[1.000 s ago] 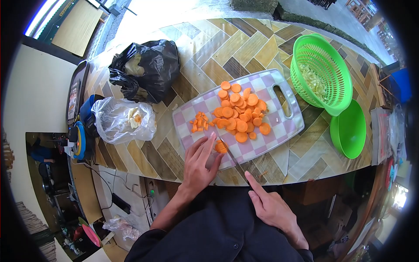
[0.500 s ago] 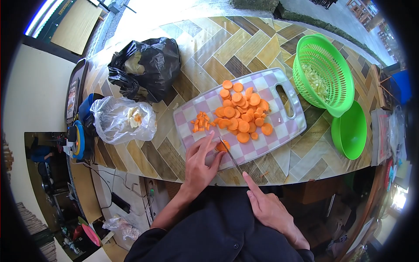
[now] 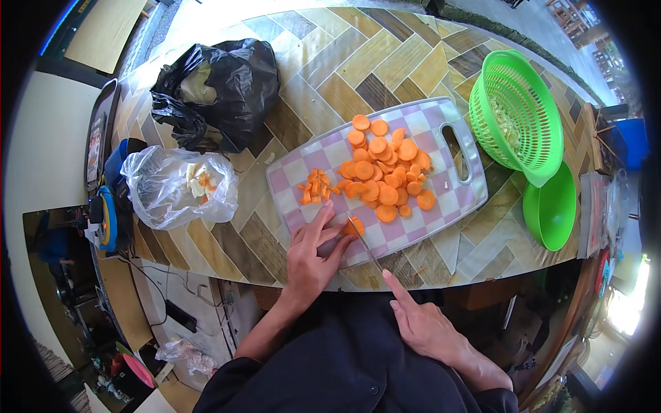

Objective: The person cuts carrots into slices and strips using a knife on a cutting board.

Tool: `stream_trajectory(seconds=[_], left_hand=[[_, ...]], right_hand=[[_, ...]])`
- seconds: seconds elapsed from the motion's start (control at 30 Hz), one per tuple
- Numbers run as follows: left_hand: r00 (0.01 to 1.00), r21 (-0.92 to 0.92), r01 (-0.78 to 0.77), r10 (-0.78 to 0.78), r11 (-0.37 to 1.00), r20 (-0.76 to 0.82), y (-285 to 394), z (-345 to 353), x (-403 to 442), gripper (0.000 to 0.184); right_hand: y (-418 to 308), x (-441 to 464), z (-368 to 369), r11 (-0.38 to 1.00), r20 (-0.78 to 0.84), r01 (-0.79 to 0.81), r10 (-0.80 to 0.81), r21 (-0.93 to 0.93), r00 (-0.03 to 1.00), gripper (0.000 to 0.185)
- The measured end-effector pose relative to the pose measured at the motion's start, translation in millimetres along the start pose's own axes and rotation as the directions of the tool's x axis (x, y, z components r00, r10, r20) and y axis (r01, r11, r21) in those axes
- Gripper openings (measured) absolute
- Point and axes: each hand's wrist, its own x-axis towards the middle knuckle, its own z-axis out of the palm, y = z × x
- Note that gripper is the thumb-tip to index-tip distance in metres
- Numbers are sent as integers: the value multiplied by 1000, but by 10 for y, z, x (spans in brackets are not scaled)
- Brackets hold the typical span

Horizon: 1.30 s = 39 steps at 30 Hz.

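On the pink and white checkered cutting board, my left hand pinches a few carrot slices near the front edge. My right hand grips a knife, index finger along its top, with the blade against those slices. A pile of round carrot slices covers the middle of the board. Small cut carrot pieces lie just beyond my left fingertips.
A black plastic bag stands at the back left, with a clear bag of scraps before it. At the right, a green basket holds shredded pale vegetable beside a green bowl. The patterned table has a curved edge.
The view has tilted and shifted slightly, moving the bags left and up in it. My left hand still holds the slices, and the knife stays against them.
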Motion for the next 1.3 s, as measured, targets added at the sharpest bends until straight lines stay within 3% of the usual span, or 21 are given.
stream_trajectory(seconds=[0.27,0.47,0.57,0.73,0.83,0.93,1.17,1.27,1.3], left_hand=[[1000,-15,-24,24,1000,-14,-22,15,0,73],[997,-8,-65,65,998,-29,-23,20,-3,67],[995,0,-95,95,995,-7,-46,-18,18,64],[978,70,-209,210,975,-4,101,-86,63,56],[948,208,-317,313,925,51,204,-54,135,51],[933,160,-361,353,919,73,97,121,129,31],[939,262,-337,342,904,25,76,38,168,21],[938,304,-321,345,897,-30,16,-35,244,20],[939,310,-308,340,899,-51,3,-52,271,21]], right_hand=[[45,118,90,998,-69,48,-51,-38,996,66],[52,-51,10,998,-30,7,-9,-60,1000,65],[118,-97,-6,998,-43,63,-62,18,997,64],[152,-152,-49,982,-205,103,-70,157,976,60],[211,-84,-38,966,-255,122,-62,228,965,59],[273,-7,-16,958,-283,178,-111,224,953,59],[341,69,-77,938,-311,215,-126,271,942,59],[308,69,-155,956,-227,98,-35,275,973,60],[343,91,-135,949,-268,167,-93,267,959,60]])
